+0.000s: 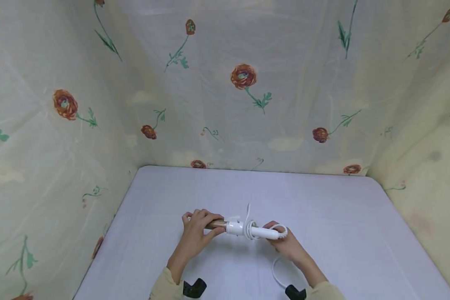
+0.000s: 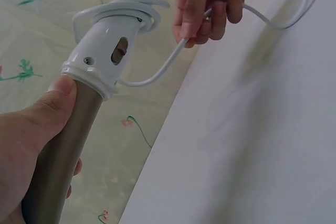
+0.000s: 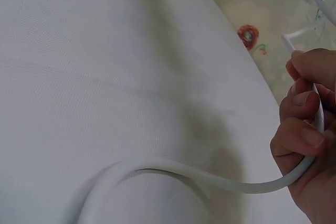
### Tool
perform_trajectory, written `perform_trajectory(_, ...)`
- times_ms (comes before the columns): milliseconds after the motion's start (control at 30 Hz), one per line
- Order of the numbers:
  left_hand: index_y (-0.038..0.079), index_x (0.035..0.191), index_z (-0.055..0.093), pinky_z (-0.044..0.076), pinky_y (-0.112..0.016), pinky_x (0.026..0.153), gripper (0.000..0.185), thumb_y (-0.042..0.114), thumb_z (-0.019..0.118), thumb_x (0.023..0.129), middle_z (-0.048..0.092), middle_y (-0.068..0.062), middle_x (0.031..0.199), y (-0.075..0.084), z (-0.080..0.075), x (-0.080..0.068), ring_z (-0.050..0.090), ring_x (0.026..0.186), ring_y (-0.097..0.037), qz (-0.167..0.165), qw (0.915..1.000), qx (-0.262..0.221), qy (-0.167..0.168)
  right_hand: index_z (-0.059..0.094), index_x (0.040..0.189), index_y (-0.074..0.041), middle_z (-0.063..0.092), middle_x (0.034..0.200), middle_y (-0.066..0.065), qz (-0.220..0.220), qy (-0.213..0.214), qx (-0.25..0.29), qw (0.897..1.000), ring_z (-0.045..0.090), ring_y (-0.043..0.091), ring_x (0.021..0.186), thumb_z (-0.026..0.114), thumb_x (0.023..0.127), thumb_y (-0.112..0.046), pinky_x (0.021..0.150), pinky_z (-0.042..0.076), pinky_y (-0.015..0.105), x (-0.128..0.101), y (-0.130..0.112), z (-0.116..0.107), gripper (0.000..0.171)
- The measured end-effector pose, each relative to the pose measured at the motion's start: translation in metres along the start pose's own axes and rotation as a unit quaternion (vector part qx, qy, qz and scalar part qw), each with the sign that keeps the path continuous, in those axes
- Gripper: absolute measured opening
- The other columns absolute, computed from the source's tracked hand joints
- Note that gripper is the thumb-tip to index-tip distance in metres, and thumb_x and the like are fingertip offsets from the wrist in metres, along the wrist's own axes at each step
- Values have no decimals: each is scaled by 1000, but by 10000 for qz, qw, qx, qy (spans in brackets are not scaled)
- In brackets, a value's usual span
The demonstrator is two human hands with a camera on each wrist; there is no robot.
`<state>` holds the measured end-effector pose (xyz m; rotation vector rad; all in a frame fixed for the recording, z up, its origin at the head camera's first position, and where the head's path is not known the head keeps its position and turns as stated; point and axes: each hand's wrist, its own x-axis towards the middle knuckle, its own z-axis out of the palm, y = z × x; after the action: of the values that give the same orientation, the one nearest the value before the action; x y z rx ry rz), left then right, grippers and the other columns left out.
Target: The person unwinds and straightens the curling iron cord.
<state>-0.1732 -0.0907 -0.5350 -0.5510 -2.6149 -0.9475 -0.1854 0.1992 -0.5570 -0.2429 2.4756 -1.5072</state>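
A curling iron (image 1: pixel 234 228) with a white handle and a brownish metal barrel (image 2: pixel 71 140) is held sideways above the table. My left hand (image 1: pixel 196 231) grips the barrel, its thumb lying near the white collar in the left wrist view. White cord (image 2: pixel 160 72) winds in several loops round the handle. My right hand (image 1: pixel 288 246), near the handle's far end, holds a length of this cord between thumb and curled fingers, as the right wrist view shows (image 3: pixel 307 135). Past that hand, a loop of cord hangs down toward the table.
The white table (image 1: pixel 322 208) has rounded back corners. Behind it and on both sides hangs a pale curtain (image 1: pixel 285 50) with printed red flowers. Black devices are worn at the left wrist (image 1: pixel 195 288) and right wrist (image 1: pixel 295 293).
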Motion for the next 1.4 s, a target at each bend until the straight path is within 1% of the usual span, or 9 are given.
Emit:
perform_trajectory(100, 31, 110, 66, 18, -44, 87, 37, 53, 62, 81, 61, 11, 95, 0, 0, -1, 47, 88, -8, 15, 10000, -30, -50, 59, 104, -3, 59, 89, 7, -168, 204, 213, 9994, 47, 8, 63, 53, 74, 17, 56, 40, 22, -1, -1, -2, 36)
perform_trajectory(167, 31, 110, 66, 18, -43, 86, 37, 52, 63, 80, 60, 12, 95, 0, 1, -2, 47, 88, -8, 11, 10000, -53, -77, 59, 104, -2, 61, 93, 8, -348, 329, 266, 9985, 50, 7, 71, 49, 66, 21, 62, 41, 22, -1, -1, -3, 46)
perform_trajectory(267, 31, 109, 67, 18, -43, 86, 37, 52, 64, 79, 61, 11, 95, 0, 2, -5, 47, 87, -8, -2, 9999, -44, -129, 60, 102, -2, 62, 91, 7, -628, 472, 148, 9968, 53, 4, 77, 56, 78, 14, 69, 42, 21, -2, 1, -5, 29)
perform_trajectory(333, 31, 109, 66, 18, -42, 85, 36, 52, 64, 79, 61, 12, 95, 1, 2, -5, 47, 88, -8, -7, 9999, -25, -170, 61, 101, -2, 62, 87, 7, -756, 544, 135, 9956, 53, 3, 75, 62, 87, 0, 68, 43, 22, -3, 1, -7, 14)
perform_trajectory(400, 32, 109, 66, 18, -43, 85, 36, 52, 64, 79, 61, 12, 95, 1, 3, -6, 47, 88, -8, -11, 9997, -12, -229, 60, 100, -2, 60, 86, 7, -793, 591, 162, 9950, 54, 3, 74, 63, 91, -14, 66, 45, 22, -3, 0, -9, 15)
perform_trajectory(633, 32, 109, 66, 18, -43, 85, 37, 53, 63, 79, 60, 13, 94, 0, 5, -6, 47, 88, -7, -2, 9995, -64, -315, 59, 105, -1, 56, 94, 7, -321, 426, 644, 9965, 56, 4, 68, 61, 93, -23, 60, 46, 24, -3, -5, -17, 25)
perform_trajectory(867, 31, 109, 66, 18, -44, 87, 37, 53, 63, 80, 62, 12, 97, -1, 3, -5, 48, 90, -8, -31, 9995, -122, -300, 59, 107, -1, 57, 98, 18, -306, 496, 597, 9965, 55, 4, 65, 61, 93, -24, 58, 45, 22, -4, -9, -25, 27)
perform_trajectory(1200, 29, 109, 67, 19, -47, 89, 36, 50, 66, 79, 61, 11, 95, -3, 5, -4, 48, 88, -8, -110, 9996, -88, -264, 59, 106, -1, 56, 90, 6, -868, 696, 70, 9938, 44, 0, 59, 57, 95, -16, 48, 36, 22, -8, -14, -38, 19)
perform_trajectory(1400, 29, 109, 67, 18, -46, 89, 36, 50, 65, 79, 61, 10, 95, -5, 6, -3, 48, 88, -9, -123, 9997, 9, -226, 59, 106, 2, 57, 92, 10, -1137, 750, 120, 9906, 50, 6, 65, 57, 95, -13, 52, 41, 22, -12, -23, -42, 19)
